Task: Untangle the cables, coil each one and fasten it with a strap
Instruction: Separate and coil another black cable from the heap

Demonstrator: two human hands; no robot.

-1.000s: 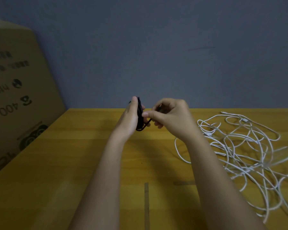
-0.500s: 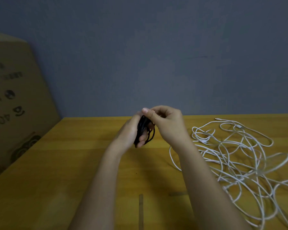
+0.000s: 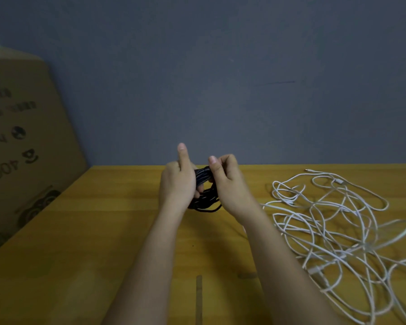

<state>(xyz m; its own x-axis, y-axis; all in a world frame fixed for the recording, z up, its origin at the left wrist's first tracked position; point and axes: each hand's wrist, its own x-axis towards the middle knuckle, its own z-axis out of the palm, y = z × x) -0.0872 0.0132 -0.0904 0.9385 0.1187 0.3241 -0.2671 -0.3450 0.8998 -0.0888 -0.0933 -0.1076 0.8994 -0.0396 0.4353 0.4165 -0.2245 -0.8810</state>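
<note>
Braided black cable coil (image 3: 203,184) gripped between left hand (image 3: 177,181), right hand (image 3: 227,181)

A plain indoor workspace, most like a home or small office corner: a yellow wooden table (image 3: 92,242) pushed against a bare grey-blue wall (image 3: 220,78), with a large printed cardboard box (image 3: 21,148) leaning at its left edge.

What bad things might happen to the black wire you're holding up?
1. The coiled black cable is gripped between the left hand and right hand above the yellow wooden table; its lower loops hang loose and might spring open before they are fastened.
2. The tangled white cables lie right beside the right forearm, which may snag them.
</note>
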